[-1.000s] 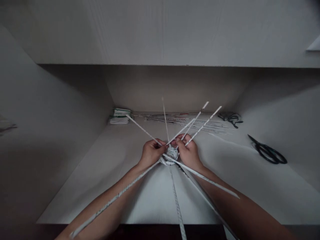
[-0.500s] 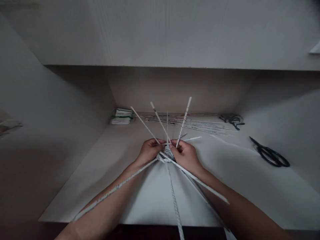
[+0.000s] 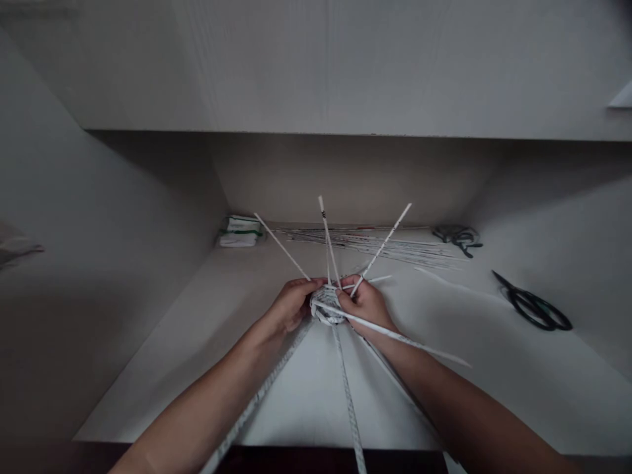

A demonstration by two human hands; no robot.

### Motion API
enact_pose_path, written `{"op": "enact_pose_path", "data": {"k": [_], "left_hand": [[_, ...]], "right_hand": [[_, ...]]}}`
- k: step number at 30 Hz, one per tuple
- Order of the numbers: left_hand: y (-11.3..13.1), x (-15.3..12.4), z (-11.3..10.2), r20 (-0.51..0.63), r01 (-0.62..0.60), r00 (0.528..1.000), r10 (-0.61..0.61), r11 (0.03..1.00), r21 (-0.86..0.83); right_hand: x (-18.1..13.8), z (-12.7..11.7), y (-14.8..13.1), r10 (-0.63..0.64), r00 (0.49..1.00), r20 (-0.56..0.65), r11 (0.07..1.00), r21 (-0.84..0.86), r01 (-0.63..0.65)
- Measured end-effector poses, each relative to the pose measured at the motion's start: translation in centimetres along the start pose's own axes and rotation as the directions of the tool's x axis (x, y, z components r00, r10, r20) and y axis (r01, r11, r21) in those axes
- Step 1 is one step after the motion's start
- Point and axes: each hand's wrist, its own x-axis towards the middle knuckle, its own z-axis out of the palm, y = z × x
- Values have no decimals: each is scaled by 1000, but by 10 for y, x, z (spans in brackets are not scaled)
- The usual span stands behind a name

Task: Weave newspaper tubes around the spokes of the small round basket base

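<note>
Between my hands is a small round woven paper base, with several thin rolled-paper sticks radiating from it. My left hand is closed on its left edge, the thumb near the top. On the right edge, my right hand grips the weave, with thumb and fingers pinched by a spoke. One loose paper stick crosses the front of the weave and passes over my right wrist. Other sticks point toward me, one lying along my left forearm. The fingers behind the weave are partly hidden.
Many thin paper sticks lie at the back of the white board. A packet with a green stripe stands at the back left. Dark clips or cords lie back right, and black scissors rest further right. A shelf panel overhangs the back.
The woven base has turned clockwise in my hands, its upper spokes swinging right. The stick across my left forearm has dropped lower. My left fingers have shifted along the edge.
</note>
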Motion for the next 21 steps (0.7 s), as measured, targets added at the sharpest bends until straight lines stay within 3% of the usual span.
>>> {"op": "enact_pose_path", "data": {"k": [8,15,18,21], "left_hand": [[-2,1,1,-17,2,1000,-2,1000,24],[-12,4,-2,-57,-167,983,177,976,141],[-11,6,-3,-103,-222,964,245,955,195],[-8,6,-3,-108,-218,965,241,958,184]], "right_hand": [[0,1,1,0,1000,-6,1000,-11,0],[0,-1,-7,30,997,-71,992,-122,-39],[-3,-3,-16,41,996,-73,998,-50,-45],[-6,-5,-23,115,993,0,986,122,-114]]}}
